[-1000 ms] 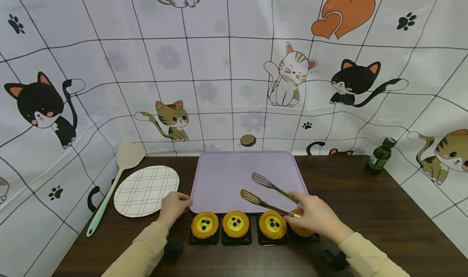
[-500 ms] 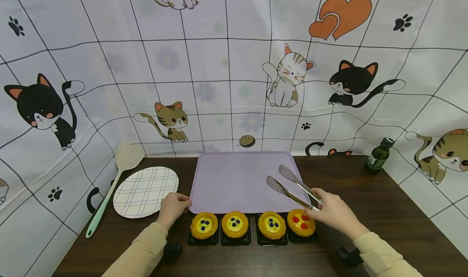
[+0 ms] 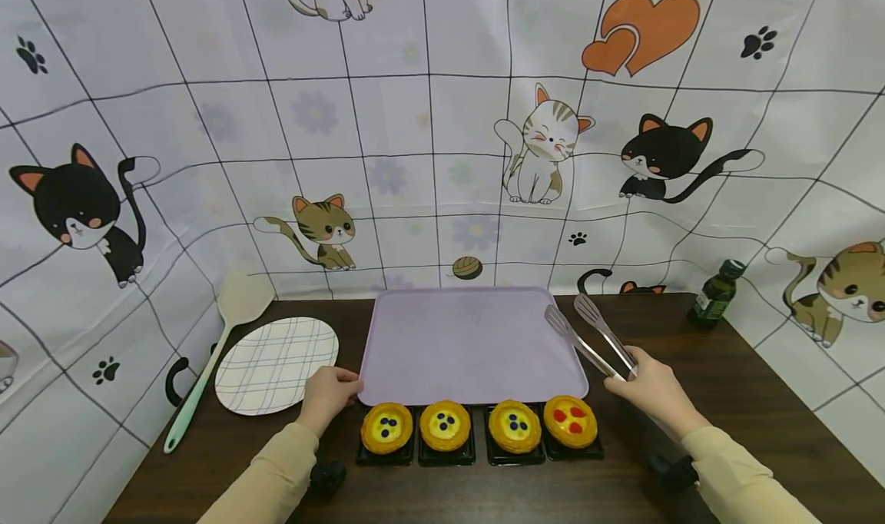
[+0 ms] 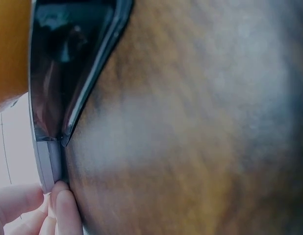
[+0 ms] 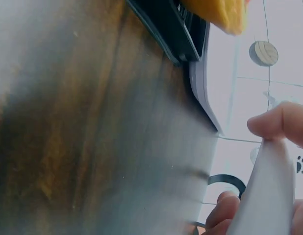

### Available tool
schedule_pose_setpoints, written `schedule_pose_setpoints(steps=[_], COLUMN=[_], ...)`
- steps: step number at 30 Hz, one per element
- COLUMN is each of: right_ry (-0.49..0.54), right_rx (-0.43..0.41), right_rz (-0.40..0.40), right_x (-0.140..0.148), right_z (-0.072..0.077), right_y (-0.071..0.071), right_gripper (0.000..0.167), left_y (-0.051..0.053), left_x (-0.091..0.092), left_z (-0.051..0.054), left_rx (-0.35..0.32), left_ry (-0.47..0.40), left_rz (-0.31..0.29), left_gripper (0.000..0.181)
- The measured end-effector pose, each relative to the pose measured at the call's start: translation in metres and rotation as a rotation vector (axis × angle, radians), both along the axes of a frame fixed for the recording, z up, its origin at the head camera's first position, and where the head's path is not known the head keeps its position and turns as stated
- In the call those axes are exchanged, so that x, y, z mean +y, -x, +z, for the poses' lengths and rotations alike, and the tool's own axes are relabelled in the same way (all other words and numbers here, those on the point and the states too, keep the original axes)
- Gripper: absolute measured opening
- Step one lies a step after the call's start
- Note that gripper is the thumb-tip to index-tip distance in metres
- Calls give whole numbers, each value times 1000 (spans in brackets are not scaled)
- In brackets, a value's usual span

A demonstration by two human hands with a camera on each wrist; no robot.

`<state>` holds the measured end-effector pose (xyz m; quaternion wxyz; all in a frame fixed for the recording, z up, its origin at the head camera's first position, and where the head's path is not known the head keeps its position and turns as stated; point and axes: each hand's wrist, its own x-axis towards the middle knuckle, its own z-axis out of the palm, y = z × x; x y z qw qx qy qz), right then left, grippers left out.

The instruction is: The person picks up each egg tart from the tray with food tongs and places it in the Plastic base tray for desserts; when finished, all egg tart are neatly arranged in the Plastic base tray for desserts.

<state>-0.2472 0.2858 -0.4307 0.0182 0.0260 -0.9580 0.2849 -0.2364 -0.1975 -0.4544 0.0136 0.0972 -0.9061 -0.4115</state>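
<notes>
My left hand (image 3: 328,393) pinches the near left corner of a flat lilac tray (image 3: 470,347); the left wrist view has the thumb and fingertips around the tray's edge (image 4: 47,164). Metal tongs (image 3: 586,349) are held in my right hand (image 3: 653,389), over the table beside the tray's right edge. Their slotted tips are spread apart with nothing between them. Along the tray's near edge stand several egg tarts in small black holders (image 3: 385,459). Three carry dark blue dots, such as the leftmost tart (image 3: 387,428); the rightmost tart (image 3: 570,422) has red pieces on top.
On the left lie a white checked oval plate (image 3: 276,366) and a pale green spatula (image 3: 200,393), its blade against the wall cloth. A green bottle (image 3: 717,293) stands at the back right of the dark wooden table (image 3: 747,401). A cat-print cloth (image 3: 408,124) hangs behind.
My right hand has carried the tongs rightward, from above the tray to past its right edge, uncovering the red-topped tart. My left hand stays at the tray corner.
</notes>
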Motion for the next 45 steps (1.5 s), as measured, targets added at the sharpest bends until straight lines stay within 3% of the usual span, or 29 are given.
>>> schedule_pose_setpoints(steps=[15,26,34,45], right_ry=[-56,-47,-46,-66], right_rx=[-70,-64,-94,-49], right_rz=[-72,-117,-148,-148], right_x=[10,6,8,10], right_z=[-3,-10,-19,-22], right_y=[28,43,47,52], right_gripper=[78,76,77,71], left_y=[2,3,0,1], left_x=[-2,-1,-1,0], left_z=[-2,0,-3,-3], left_rx=[11,-3,-3,9], left_ry=[-2,0,5,2], left_rz=[-6,-2,4,10], left_gripper=[19,19,19,20])
